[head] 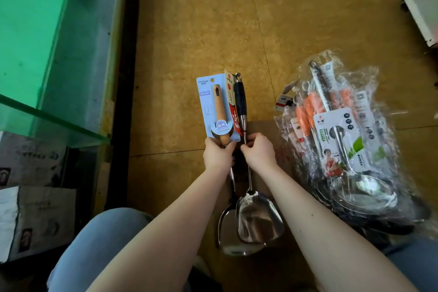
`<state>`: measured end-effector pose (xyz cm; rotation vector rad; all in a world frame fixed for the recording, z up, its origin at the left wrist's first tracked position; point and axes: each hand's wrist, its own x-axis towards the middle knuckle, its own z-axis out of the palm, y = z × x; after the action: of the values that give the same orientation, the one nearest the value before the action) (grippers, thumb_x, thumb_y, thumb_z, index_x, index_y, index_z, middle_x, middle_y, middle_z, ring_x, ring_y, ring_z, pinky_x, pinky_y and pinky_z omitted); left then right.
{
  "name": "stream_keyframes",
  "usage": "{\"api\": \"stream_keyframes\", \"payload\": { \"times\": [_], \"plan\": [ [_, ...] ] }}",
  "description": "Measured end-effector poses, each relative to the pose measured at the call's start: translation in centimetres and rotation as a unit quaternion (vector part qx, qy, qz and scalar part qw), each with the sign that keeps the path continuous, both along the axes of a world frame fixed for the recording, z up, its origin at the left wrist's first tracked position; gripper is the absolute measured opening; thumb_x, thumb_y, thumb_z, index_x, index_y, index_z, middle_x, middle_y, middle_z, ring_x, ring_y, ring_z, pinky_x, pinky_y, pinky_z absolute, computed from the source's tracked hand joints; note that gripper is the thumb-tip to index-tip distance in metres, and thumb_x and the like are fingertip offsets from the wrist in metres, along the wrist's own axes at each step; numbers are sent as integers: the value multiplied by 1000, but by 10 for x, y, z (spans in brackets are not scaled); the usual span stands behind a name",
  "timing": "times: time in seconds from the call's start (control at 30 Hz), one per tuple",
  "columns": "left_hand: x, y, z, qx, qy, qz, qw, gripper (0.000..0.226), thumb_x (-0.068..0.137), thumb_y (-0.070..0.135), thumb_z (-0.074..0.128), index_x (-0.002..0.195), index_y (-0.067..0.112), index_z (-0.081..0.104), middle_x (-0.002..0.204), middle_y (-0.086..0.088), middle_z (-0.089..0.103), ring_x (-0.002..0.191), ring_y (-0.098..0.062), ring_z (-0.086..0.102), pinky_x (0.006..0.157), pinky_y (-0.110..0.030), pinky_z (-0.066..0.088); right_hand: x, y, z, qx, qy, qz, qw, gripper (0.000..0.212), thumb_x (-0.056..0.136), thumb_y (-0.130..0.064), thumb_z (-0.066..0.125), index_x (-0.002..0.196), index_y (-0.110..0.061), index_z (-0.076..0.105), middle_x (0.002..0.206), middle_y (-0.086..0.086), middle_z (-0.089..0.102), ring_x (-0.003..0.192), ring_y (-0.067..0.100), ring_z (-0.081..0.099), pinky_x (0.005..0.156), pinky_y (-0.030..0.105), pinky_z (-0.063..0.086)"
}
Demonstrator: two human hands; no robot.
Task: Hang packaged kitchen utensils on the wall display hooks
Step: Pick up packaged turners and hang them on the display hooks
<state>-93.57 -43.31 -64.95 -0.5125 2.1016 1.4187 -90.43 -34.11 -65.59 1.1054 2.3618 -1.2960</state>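
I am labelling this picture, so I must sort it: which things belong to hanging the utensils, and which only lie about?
For the job: wooden-handled spatula on its blue card, gripped by the left hand; black-handled spatula, pinched by the right hand; wrapped bundle of ladles.
Lying about: green glass shelf; cardboard boxes; white object, top right.

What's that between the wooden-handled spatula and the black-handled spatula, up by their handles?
A cream-and-red card label stands between the wooden-handled spatula and the black-handled spatula, shown in the head view.
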Motion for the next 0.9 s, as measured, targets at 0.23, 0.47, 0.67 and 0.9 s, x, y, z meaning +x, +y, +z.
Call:
{"api": "stream_keyframes", "payload": {
  "times": [0.23, 0.47, 0.67, 0.9],
  "plan": [
    [19, -4, 50, -37, 66, -81, 994, 12, 89, 20, 65, 94, 14, 56, 79, 9, 56, 71, -9, 55, 53, -11, 37, 18, 4, 45, 15, 16, 18, 1000, 27, 91, -8, 53, 117, -4, 59, 112, 15, 64, 105, 31, 59, 80, 31, 44],
    [21, 23, 199, -32, 90, -107, 990, 12, 89, 21, 63, 89, 9, 65, 82, -2, 67, 75, -19, 61, 61, -24, 45, 38, 20, 188, 12, 105, -43, 993, 22, 93, -9, 54, 114, -8, 60, 108, 10, 67, 99, 26, 62, 79, 28, 45],
    [32, 61, 368, 32, 70, -121, 990, 19, 88, 18, 61, 89, 0, 68, 87, -16, 72, 77, -29, 66, 74, -38, 53, 60, 50, 368, 18, 160, -96, 982, 22, 92, -5, 54, 113, -5, 61, 108, 12, 67, 101, 27, 62, 88, 33, 48],
    [65, 107, 574, 186, 31, -100, 977, 15, 91, 14, 62, 77, 9, 56, 66, -3, 62, 48, -6, 56, 44, -15, 43, 103, 90, 573, 58, 212, -146, 965, 20, 91, -5, 56, 110, -5, 61, 106, 11, 68, 99, 25, 62, 82, 21, 42]
  ]
}}
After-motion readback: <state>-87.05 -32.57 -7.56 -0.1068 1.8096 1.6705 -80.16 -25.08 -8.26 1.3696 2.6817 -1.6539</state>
